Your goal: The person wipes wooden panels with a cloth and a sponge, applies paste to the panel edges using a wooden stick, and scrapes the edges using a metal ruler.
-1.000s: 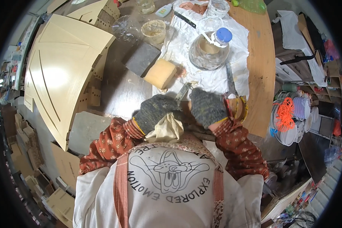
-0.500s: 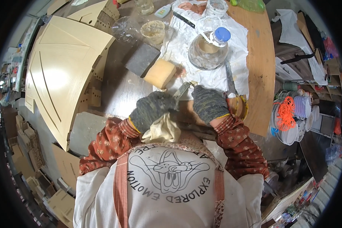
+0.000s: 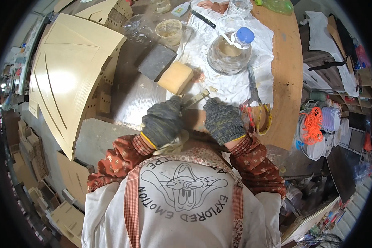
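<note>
Both my hands wear grey knit gloves and work close together at the near edge of the bench. My left hand (image 3: 163, 124) grips a thin pale stick (image 3: 196, 99) that points up and to the right. A cream cloth (image 3: 173, 145) is bunched under its wrist. My right hand (image 3: 224, 120) is curled down over a brown wooden piece (image 3: 194, 120) lying between the two hands. How its fingers grip the piece is hidden.
Beyond the hands lie a yellow sponge block (image 3: 175, 77), a dark grey block (image 3: 156, 62) and a clear jar with a blue lid (image 3: 229, 51) on a smeared white sheet (image 3: 235, 84). Scissors (image 3: 256, 107) lie right of my right hand. A large cream panel (image 3: 66, 78) stands at left.
Both hands stay in the same spot over the wooden piece. The pale stick's tip has shifted slightly between them.
</note>
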`<state>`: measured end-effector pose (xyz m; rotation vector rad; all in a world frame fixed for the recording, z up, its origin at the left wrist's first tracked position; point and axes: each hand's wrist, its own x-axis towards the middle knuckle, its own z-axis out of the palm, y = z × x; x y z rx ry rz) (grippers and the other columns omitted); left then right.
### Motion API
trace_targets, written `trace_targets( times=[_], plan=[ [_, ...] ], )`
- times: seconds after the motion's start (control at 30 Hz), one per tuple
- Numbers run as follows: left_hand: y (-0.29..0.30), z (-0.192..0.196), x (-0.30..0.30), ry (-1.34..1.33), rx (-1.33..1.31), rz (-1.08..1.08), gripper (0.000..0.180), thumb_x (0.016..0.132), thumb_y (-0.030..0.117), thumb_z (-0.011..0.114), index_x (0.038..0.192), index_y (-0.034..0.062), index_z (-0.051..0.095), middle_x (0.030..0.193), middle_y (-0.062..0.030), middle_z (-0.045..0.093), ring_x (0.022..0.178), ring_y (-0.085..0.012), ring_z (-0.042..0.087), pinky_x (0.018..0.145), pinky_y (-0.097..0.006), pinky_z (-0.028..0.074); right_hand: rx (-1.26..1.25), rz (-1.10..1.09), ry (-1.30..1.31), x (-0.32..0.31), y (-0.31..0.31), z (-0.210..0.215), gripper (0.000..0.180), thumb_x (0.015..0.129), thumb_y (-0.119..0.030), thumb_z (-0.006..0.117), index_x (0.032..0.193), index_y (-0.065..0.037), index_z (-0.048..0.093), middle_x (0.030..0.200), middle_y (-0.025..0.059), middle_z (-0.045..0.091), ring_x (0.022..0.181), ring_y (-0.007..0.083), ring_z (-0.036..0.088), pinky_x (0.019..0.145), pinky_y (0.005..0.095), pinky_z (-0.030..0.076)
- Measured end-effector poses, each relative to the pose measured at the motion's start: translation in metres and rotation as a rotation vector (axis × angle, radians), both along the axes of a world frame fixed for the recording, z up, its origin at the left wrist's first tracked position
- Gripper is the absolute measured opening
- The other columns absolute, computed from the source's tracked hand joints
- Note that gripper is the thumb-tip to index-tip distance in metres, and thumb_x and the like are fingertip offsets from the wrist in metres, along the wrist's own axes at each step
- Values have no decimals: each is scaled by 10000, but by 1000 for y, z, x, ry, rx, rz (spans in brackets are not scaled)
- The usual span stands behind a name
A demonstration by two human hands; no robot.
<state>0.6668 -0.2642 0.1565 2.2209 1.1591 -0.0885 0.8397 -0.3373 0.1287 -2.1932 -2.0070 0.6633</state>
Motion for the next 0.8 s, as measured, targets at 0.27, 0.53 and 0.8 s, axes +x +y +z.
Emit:
trace_targets(
  times=[0.27, 0.53, 0.8],
  plan=[
    [1, -26, -19, -381, -617, 264, 309, 844, 191, 638, 1135, 86, 643, 1080, -114, 645, 954, -190, 635, 823, -273, 516, -53, 33, -2, -3, 0, -6, 198, 832, -184, 549, 919, -6, 544, 790, 160, 620, 716, 319, 644, 617, 437, 508],
    [-1, -46, -28, -428, 88, -277, 249, 845, 96, 576, 1072, 111, 680, 1128, -89, 630, 988, -205, 625, 845, -291, 522, 169, 82, 146, -13, -13, -6, 152, 783, -138, 530, 874, -19, 555, 725, 165, 620, 624, 307, 634, 557, 450, 491],
    [-9, -37, -17, -412, -519, 157, 258, 854, 113, 560, 1089, 117, 667, 1140, -114, 605, 1032, -226, 591, 882, -295, 501, 72, 168, 9, -15, -7, 0, 164, 811, -138, 511, 892, -7, 568, 737, 160, 623, 593, 300, 635, 518, 435, 492]
  ],
)
